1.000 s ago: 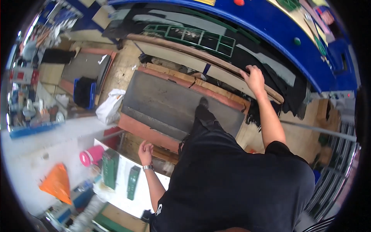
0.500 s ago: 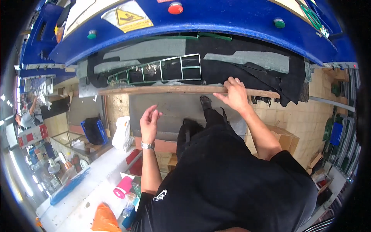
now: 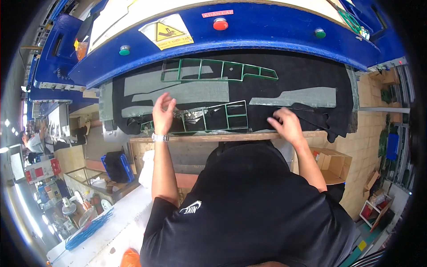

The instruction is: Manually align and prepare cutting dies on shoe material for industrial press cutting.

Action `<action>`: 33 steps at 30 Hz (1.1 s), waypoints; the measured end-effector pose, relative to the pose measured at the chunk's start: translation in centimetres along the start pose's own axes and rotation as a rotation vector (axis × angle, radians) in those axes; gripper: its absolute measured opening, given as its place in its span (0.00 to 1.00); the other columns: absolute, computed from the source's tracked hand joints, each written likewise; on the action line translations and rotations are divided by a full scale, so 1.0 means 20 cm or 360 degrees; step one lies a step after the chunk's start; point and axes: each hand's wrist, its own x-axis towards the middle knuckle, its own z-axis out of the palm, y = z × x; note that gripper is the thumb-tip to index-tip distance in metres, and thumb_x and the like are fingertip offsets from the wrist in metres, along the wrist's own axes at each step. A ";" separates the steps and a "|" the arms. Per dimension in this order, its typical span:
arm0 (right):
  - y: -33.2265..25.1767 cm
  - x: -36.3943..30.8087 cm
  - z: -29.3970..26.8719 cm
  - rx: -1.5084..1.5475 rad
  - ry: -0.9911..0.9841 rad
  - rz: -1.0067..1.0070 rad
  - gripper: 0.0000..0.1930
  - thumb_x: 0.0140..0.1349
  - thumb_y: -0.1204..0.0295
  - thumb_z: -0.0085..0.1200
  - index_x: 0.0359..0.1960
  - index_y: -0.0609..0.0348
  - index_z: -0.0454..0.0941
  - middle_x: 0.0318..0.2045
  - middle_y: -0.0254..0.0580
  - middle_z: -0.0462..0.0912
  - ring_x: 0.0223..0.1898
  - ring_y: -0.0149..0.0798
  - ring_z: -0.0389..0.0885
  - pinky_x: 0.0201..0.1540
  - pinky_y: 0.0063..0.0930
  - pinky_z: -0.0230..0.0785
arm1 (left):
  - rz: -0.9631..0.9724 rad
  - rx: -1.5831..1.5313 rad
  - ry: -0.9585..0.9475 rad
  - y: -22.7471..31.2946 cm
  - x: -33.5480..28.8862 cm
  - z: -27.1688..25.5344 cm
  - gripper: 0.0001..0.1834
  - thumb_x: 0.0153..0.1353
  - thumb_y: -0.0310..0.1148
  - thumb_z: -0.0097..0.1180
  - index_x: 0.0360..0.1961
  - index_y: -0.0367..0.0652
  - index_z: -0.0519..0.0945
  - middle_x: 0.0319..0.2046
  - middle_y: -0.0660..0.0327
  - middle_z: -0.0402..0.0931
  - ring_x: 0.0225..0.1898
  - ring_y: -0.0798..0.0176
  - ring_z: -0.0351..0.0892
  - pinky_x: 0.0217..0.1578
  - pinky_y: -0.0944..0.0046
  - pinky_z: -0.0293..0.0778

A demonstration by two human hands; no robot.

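Black sheet material (image 3: 307, 66) with cut-out gaps lies on the press bed, and grey board shows through the gaps. A near green-edged cutting die (image 3: 225, 116), a ladder-like metal frame, lies along the front. A second green cutting die (image 3: 242, 72) lies farther back, partly over a grey gap. My left hand (image 3: 163, 113) hovers over the near die's left end, fingers loosely bent and apart, nothing seen in them. My right hand (image 3: 288, 125) is above the material right of that die, near the wooden strip (image 3: 213, 137), its fingers apart; a loose black flap (image 3: 313, 119) is beside it.
A blue press beam (image 3: 267, 33) with a red button (image 3: 220, 24) and green buttons spans the far side. A cardboard box (image 3: 331, 164) stands on the floor at right. At left are a blue crate (image 3: 118, 167) and a white worktable (image 3: 129, 204).
I have leaned closer to the press. My right hand has come off the wooden strip, and my left hand has moved forward over the near die. More of the far die shows now.
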 end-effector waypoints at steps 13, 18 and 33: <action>0.31 0.70 0.16 -0.0207 0.0445 -0.0057 0.26 0.51 0.63 0.73 0.49 0.65 0.80 0.36 0.45 0.79 0.29 0.41 0.80 0.35 0.34 0.74 | -0.0082 0.0800 0.0156 -0.40 0.69 0.00 0.30 0.64 0.55 0.61 0.50 0.35 0.82 0.25 0.56 0.79 0.28 0.63 0.74 0.34 0.61 0.73; 0.33 0.73 0.03 -0.0119 0.0376 -0.0100 0.25 0.50 0.62 0.72 0.47 0.65 0.81 0.35 0.46 0.80 0.33 0.47 0.80 0.37 0.37 0.74 | 0.0136 0.0862 0.0139 -0.42 0.72 -0.01 0.16 0.63 0.39 0.59 0.38 0.35 0.86 0.34 0.46 0.84 0.37 0.47 0.84 0.43 0.53 0.77; 1.24 0.79 -0.74 -0.0357 0.0174 0.0050 0.26 0.56 0.64 0.68 0.54 0.64 0.79 0.44 0.48 0.82 0.47 0.52 0.81 0.52 0.38 0.72 | 0.0253 0.0425 -0.0077 0.30 0.27 0.94 0.10 0.60 0.35 0.64 0.32 0.37 0.87 0.24 0.52 0.77 0.27 0.54 0.80 0.33 0.58 0.73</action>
